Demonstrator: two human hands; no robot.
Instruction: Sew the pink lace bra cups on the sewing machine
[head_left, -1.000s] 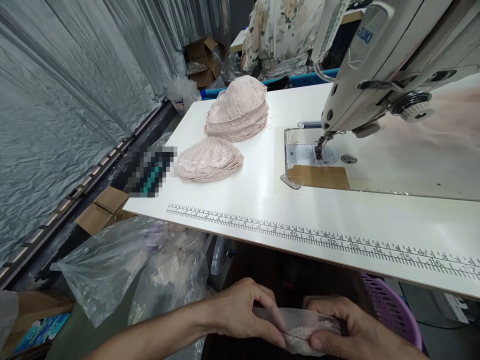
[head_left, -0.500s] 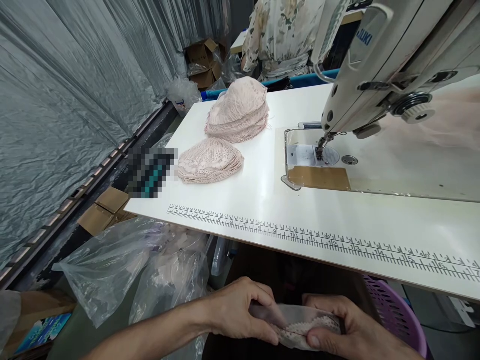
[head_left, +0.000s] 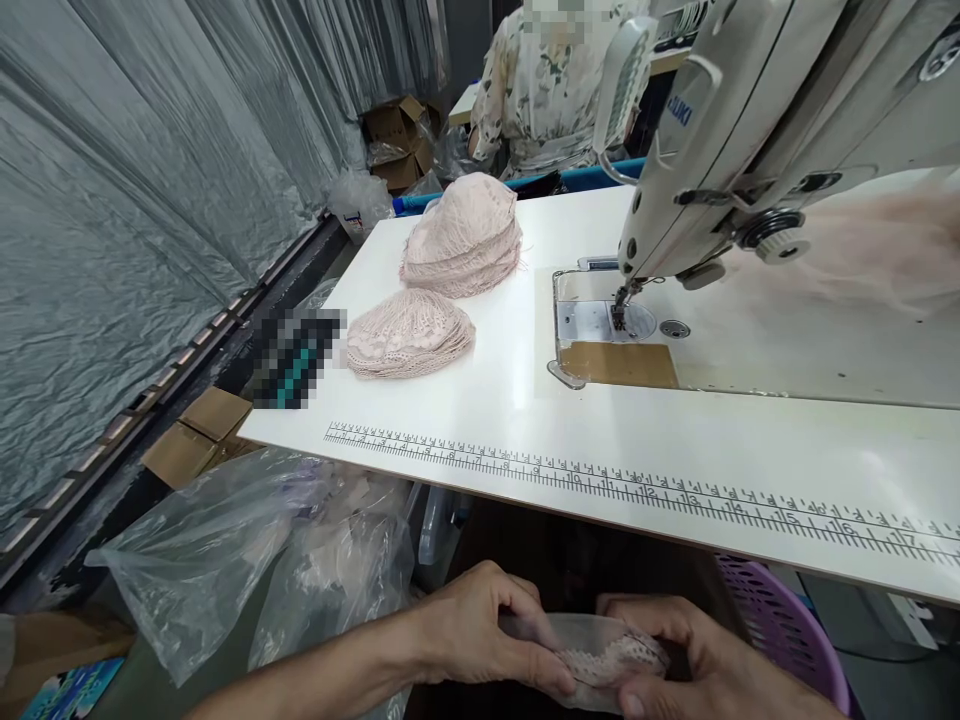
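Observation:
Below the table's front edge, my left hand (head_left: pixel 484 630) and my right hand (head_left: pixel 709 665) both pinch a small pink lace piece (head_left: pixel 600 655) with a sheer layer over it. The fingers of both hands are closed on it, thumbs on top. On the white sewing table (head_left: pixel 525 400) lie two stacks of pink lace cups: a lower one (head_left: pixel 409 333) near the left edge and a taller one (head_left: pixel 461 238) behind it. A white Juki sewing machine (head_left: pixel 750 130) stands at the right, its needle (head_left: pixel 621 305) over the plate.
A printed ruler (head_left: pixel 600 480) runs along the table's front. Clear plastic bags (head_left: pixel 247 550) with fabric sit at the lower left, cardboard boxes (head_left: pixel 199 440) by the foil-covered wall. A purple basket (head_left: pixel 780 630) is at the lower right. Another person in a floral top (head_left: pixel 547 90) sits behind the table.
My fingers have shifted slightly on the lace piece, bunching it between the hands. The view has tilted a little down and to the right.

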